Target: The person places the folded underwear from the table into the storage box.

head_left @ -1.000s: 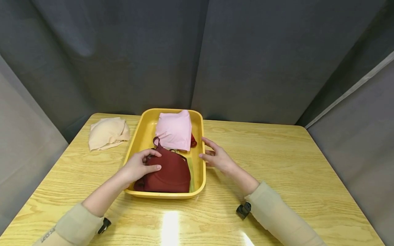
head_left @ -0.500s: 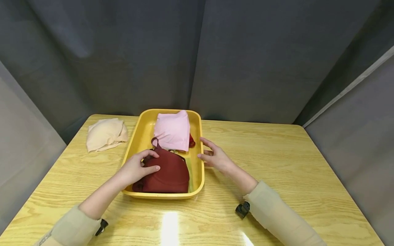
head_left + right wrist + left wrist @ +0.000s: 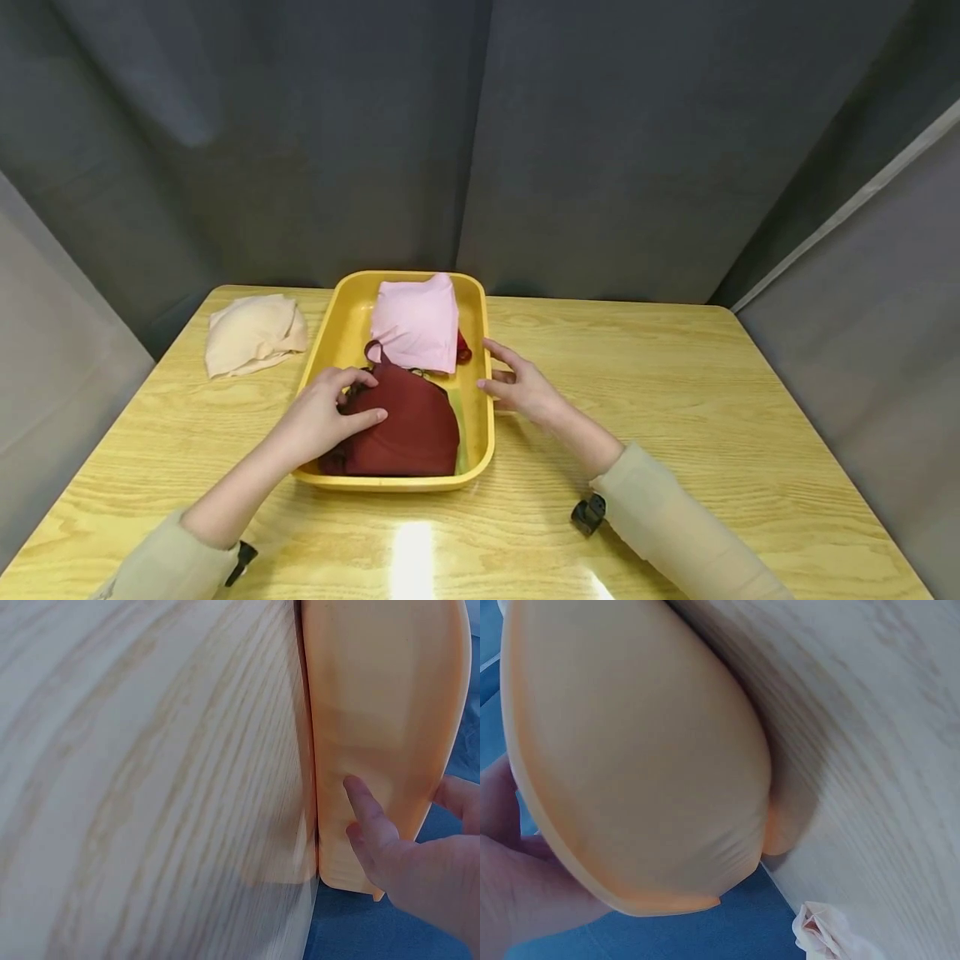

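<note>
A yellow tray (image 3: 486, 433) stands on the table, holding folded bras. In its near half lies a dark red bra (image 3: 412, 429), with a strap loop at its upper corner. My left hand (image 3: 318, 417) reaches over the tray's left wall and rests on this bra, thumb and index finger spread; its other fingers are mostly hidden. A pink bra (image 3: 416, 325) lies in the far half, partly over something red (image 3: 463, 348). My right hand (image 3: 528, 392) holds the tray's right wall, one digit over the rim and fingertips on the outside, as the right wrist view shows.
A folded beige bra (image 3: 255, 333) lies on the wooden table (image 3: 645, 400) to the left of the tray. Something yellow-green (image 3: 461, 429) shows beside the dark red bra. Grey curtains (image 3: 600, 150) enclose the table behind and at the sides.
The head view has tilted up and shifted right a little. Both hands keep nearly the same places on the dark red bra and the tray.
</note>
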A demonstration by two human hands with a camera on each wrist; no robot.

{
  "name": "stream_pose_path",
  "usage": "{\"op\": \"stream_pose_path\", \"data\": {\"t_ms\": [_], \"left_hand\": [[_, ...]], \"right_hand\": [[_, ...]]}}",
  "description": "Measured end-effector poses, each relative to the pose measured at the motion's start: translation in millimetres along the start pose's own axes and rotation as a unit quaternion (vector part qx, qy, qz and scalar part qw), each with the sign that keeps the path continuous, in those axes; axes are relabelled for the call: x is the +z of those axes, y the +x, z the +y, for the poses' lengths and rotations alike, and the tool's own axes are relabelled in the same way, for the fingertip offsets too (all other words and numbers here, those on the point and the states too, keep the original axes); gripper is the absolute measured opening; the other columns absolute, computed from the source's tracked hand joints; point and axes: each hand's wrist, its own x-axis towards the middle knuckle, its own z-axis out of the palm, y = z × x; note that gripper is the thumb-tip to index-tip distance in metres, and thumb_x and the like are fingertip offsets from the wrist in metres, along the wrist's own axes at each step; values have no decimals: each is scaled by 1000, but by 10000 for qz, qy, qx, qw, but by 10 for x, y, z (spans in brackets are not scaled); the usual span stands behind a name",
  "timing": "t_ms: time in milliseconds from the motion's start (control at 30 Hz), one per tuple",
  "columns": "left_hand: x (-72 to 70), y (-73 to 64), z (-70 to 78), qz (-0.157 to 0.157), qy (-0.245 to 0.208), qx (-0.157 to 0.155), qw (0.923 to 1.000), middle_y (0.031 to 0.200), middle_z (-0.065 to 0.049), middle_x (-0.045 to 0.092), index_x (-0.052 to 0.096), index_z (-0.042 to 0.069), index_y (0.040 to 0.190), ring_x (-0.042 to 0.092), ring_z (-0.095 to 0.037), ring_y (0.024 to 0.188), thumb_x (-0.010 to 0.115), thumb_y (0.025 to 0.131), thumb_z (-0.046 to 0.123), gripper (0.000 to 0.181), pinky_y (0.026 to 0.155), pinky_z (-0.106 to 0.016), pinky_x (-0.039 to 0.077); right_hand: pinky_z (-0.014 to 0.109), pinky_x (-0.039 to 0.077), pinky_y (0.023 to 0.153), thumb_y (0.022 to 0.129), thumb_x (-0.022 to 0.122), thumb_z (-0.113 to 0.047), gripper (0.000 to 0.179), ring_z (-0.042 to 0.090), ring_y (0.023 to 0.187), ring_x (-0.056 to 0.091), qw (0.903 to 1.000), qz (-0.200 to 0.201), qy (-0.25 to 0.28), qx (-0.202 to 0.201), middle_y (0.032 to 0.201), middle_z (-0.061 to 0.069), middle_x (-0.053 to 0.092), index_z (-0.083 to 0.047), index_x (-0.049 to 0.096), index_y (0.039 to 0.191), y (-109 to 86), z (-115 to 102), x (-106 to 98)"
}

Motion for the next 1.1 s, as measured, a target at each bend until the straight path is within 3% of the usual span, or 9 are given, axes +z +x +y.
{"op": "stream_pose_path", "data": {"t_ms": [300,433,700,1100], "left_hand": [[-205,-58,-9,214,-135,-11,9997,124,-13,57,58,13,124,56,-36,107,74,80,38,52,86,-51,46],[-334,-35,-15,347,-309,-100,9989,130,-17,52,53,10,130,52,-39,113,72,83,38,58,89,-54,44],[-540,27,-80,686,-710,4,9951,139,-18,46,44,9,139,42,-39,124,70,85,34,64,95,-56,39],[-624,174,-298,1461,-1037,130,9837,141,-17,44,40,8,142,38,-39,130,69,86,28,66,98,-58,34]], "right_hand": [[52,47,88,93,54,-2,68,45,124,45,9999,-92,41,-25,154,17,19,-17,22,151,9,0,54],[51,48,88,93,55,-2,68,44,124,45,10000,-55,32,3,154,17,20,-18,22,151,3,-3,50],[50,49,87,93,55,-2,68,44,123,46,10000,-6,0,21,154,18,21,-17,22,151,-15,-7,35],[49,49,87,93,55,-2,69,43,124,46,10000,50,-19,39,153,19,22,-14,19,152,-28,-5,6]]}}
